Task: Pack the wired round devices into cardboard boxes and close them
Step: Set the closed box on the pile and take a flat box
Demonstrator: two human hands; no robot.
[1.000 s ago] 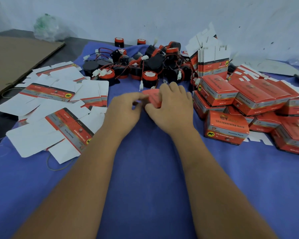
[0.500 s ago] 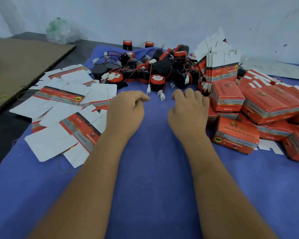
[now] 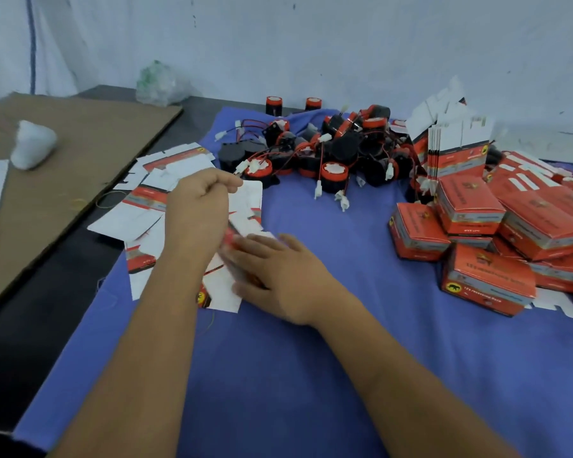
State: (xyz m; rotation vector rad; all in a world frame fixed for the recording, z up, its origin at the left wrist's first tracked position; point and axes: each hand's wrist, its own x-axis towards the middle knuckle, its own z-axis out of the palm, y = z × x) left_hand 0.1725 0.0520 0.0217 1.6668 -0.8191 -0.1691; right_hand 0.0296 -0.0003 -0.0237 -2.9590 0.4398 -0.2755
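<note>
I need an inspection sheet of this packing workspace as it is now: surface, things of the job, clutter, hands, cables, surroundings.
Surface: blue cloth over a dark table.
Job's things: heap of round black-and-red devices at the far side; flat unfolded boxes on the left; closed red boxes piled on the right; upright stack of flat boxes behind them.
Clutter: rubber bands; white wad.
Hands: left hand curled, apparently pinching a flat box; right hand flat on the flat boxes, blurred.
Cables: red wires with white plugs tangled in the heap.
Surroundings: brown cardboard sheet; plastic bag; pale wall.
</note>
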